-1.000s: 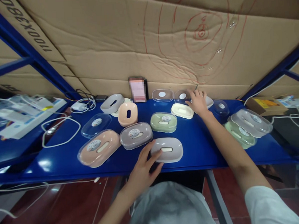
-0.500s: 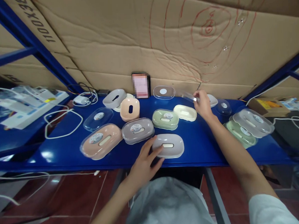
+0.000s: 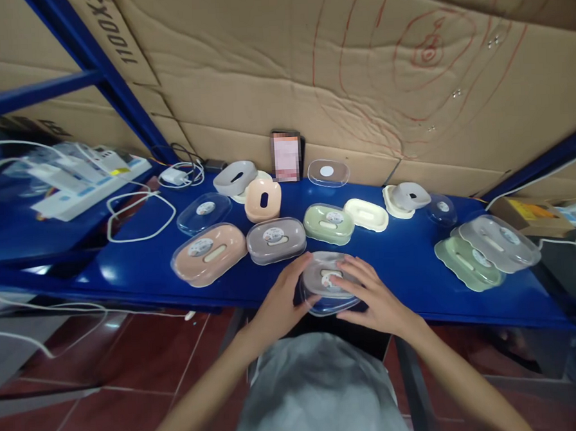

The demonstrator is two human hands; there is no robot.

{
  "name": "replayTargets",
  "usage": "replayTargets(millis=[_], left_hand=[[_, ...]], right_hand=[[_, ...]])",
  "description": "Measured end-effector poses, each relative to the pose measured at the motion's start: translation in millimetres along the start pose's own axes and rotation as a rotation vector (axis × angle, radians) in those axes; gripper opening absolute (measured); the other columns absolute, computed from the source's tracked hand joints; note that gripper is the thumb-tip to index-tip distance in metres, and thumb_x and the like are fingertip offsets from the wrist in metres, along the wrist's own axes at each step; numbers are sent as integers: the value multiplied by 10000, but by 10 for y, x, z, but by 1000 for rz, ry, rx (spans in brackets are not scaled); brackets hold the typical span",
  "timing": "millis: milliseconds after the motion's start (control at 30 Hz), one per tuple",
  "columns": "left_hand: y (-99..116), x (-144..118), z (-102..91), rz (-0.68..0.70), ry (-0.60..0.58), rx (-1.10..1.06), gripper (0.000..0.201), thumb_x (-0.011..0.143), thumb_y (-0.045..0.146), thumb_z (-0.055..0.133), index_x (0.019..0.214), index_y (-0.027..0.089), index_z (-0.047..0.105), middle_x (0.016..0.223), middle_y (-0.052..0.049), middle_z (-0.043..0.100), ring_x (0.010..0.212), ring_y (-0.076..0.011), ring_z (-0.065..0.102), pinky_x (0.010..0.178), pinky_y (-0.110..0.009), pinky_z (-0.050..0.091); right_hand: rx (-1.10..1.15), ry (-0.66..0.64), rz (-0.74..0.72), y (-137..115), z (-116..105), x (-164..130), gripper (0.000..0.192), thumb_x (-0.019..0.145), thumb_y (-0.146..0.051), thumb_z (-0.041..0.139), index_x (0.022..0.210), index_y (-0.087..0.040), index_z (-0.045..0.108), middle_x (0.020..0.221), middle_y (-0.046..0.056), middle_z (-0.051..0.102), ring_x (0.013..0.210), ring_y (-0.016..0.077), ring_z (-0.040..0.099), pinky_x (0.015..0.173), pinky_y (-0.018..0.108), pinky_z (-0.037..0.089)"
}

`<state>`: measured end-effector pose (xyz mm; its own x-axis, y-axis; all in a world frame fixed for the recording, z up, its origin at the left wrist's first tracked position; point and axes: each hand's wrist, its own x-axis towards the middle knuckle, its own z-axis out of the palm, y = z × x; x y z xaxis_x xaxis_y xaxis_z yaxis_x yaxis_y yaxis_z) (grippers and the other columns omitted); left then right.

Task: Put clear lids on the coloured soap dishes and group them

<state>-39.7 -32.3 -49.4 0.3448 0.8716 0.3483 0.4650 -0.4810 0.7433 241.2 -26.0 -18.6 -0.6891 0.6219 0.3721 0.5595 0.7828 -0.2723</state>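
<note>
At the table's front edge a pale grey soap dish (image 3: 318, 263) sits under a clear plastic lid (image 3: 324, 309) with a round sticker. The lid is not lined up with the dish and overhangs its near side. My left hand (image 3: 283, 297) grips the lid's left side, thumb low and fingers along the edge. From the right, my right hand (image 3: 375, 294) holds the lid, its fingers over the top. Behind them are a lidded grey-mauve soap dish (image 3: 292, 249), a lidded green one (image 3: 312, 230) and a cream tray (image 3: 366, 215).
A lidded peach dish (image 3: 227, 265) lies left. Open peach (image 3: 257, 210) and grey (image 3: 232, 178) pieces stand behind it. Loose clear lids (image 3: 341, 175) lie at the back. Lidded dishes (image 3: 469, 275) are stacked right. A phone (image 3: 286, 156) leans on cardboard; a power strip (image 3: 79, 195) is far left.
My right hand has come from the back right to the front, bringing a clear lid over the grey dish. My left hand has moved from the dish's edge to the lid. The view has shifted.
</note>
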Motion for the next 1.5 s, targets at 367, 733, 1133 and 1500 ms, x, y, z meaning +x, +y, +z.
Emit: replayTargets(millis=[367, 733, 1133, 1500], left_hand=[[11, 3, -1, 25, 23, 24, 821, 1004, 222, 704, 1689, 341, 266, 1676, -137, 472, 1551, -315, 489, 1259, -538, 464], [2, -19, -7, 48, 27, 58, 721, 1002, 354, 746, 1632, 318, 396, 1678, -137, 458, 1551, -306, 484, 1259, -515, 464], [-59, -21, 18, 8, 92, 50, 581, 1026, 410, 717, 1561, 345, 503, 1627, -101, 552, 1499, -282, 563, 1223, -469, 510], [-66, -3, 15, -11, 94, 92, 594, 1026, 405, 720, 1571, 348, 493, 1600, -83, 582, 1470, -268, 591, 1209, -452, 523]], right_hand=[[-30, 92, 151, -40, 34, 41, 740, 1030, -412, 687, 1691, -381, 356, 1674, 137, 455, 1579, 387, 408, 1207, 671, 481], [-86, 55, 191, -149, 18, 95, 670, 1052, -377, 644, 1673, -360, 391, 1630, 152, 450, 1551, 370, 404, 1214, 649, 478], [-216, 38, 128, -124, 136, 78, 707, 1067, -359, 621, 1709, -325, 326, 1725, 151, 385, 1630, 383, 304, 1241, 647, 450], [-117, -27, 99, -6, 29, 114, 606, 1088, -375, 585, 1668, -337, 417, 1755, 121, 349, 1654, 345, 268, 1247, 608, 451]])
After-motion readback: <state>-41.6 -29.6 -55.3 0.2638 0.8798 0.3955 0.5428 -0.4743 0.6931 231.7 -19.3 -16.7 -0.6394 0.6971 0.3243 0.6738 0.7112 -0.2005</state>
